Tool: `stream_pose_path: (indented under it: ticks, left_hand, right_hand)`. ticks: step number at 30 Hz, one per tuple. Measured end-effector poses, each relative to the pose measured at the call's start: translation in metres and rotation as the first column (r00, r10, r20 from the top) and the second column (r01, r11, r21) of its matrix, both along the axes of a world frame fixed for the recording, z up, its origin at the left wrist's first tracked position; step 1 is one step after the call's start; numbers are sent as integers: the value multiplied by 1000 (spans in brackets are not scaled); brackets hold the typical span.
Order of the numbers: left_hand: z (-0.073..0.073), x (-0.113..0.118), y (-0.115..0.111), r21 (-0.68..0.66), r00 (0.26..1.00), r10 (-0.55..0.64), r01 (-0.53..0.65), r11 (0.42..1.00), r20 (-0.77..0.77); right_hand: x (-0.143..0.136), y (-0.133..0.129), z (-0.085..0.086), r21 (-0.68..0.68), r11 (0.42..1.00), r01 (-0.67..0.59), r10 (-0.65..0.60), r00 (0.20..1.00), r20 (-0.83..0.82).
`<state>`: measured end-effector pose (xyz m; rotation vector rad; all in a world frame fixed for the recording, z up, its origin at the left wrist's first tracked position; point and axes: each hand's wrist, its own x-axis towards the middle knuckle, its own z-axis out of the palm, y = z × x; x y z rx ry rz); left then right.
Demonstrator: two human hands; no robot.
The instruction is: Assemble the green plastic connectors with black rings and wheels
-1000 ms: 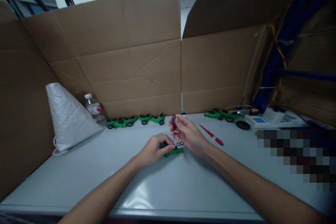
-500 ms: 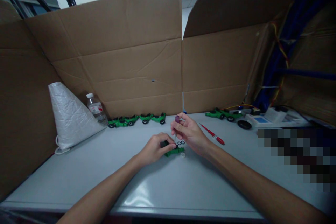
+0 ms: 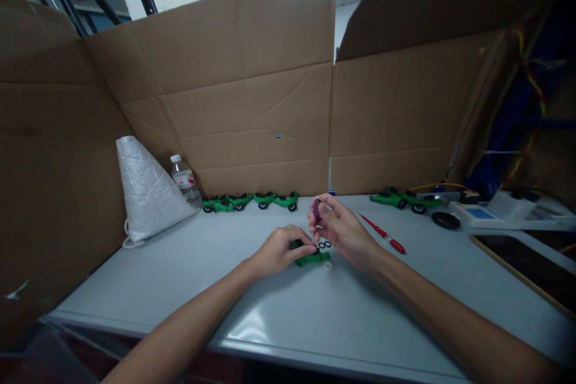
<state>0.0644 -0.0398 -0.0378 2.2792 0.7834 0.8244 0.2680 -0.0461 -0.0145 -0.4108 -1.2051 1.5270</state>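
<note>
My left hand (image 3: 284,250) holds a green toy vehicle (image 3: 314,259) against the grey table, its thumb and fingers closed at the toy's upper left part. Above and right of it, my right hand (image 3: 342,227) grips a small screwdriver by its purple handle (image 3: 317,210). The screwdriver's tip is too small to make out near the toy. Black rings (image 3: 324,245) lie on the table between the hands, just behind the toy. A white ring (image 3: 328,266) lies at the toy's right end.
Along the cardboard wall (image 3: 252,102) stand several green toy vehicles (image 3: 263,200), with more (image 3: 396,198) at the right. A red screwdriver (image 3: 387,236), a black ring (image 3: 446,220) and a phone (image 3: 526,264) lie right. A silver bag (image 3: 148,192) and a bottle (image 3: 185,180) stand left.
The whole view has shifted, so the scene sits further right. The purple handle is raised slightly and tilted differently in my right hand. My left hand keeps its hold on the toy.
</note>
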Motion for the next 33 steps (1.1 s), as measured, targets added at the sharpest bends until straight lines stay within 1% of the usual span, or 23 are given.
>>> stream_pose_path:
  ticks: [3, 6, 9, 12, 15, 21, 23, 26, 28, 31, 33]
  left_hand:
    - [-1, -1, 0, 3, 1000, 0, 0, 1000, 4]
    - [-2, 0, 1, -10, 1000, -10, 10, 1000, 7]
    - [-2, 0, 1, -7, 1000, -22, 22, 1000, 11]
    - [-2, 1, 1, 11, 1000, -27, 27, 1000, 9]
    - [-2, 1, 2, 16, 999, -23, 24, 1000, -25]
    - [-1, 0, 1, 24, 999, -5, 6, 1000, -47]
    - [-1, 0, 2, 29, 999, -5, 7, 1000, -50]
    - [-1, -1, 2, 38, 997, -8, 11, 999, -77]
    - [-1, -1, 3, 45, 996, -6, 10, 999, -87]
    - [-1, 0, 3, 37, 995, 0, 3, 999, -98]
    - [0, 1, 2, 27, 994, -5, 8, 1000, -107]
  right_hand:
    - [0, 0, -2, 4, 1000, -5, 5, 1000, 11]
    - [-2, 1, -4, 17, 998, 54, -55, 997, 46]
    - [-5, 2, -4, 14, 994, 106, -107, 993, 48]
    - [-5, 0, -3, 26, 996, 82, -83, 996, 43]
    - [-4, -2, -1, 37, 997, 65, -67, 996, 57]
    - [-5, -1, -1, 28, 985, 171, -172, 982, 82]
    - [-5, -1, -1, 22, 988, 154, -155, 985, 70]
    - [-5, -2, -1, 27, 996, 89, -90, 994, 53]
    - [-5, -4, 0, 36, 995, 94, -96, 993, 63]
    - [-8, -6, 0, 46, 990, 136, -140, 985, 98]
    - [-10, -6, 1, 43, 990, 138, -141, 984, 105]
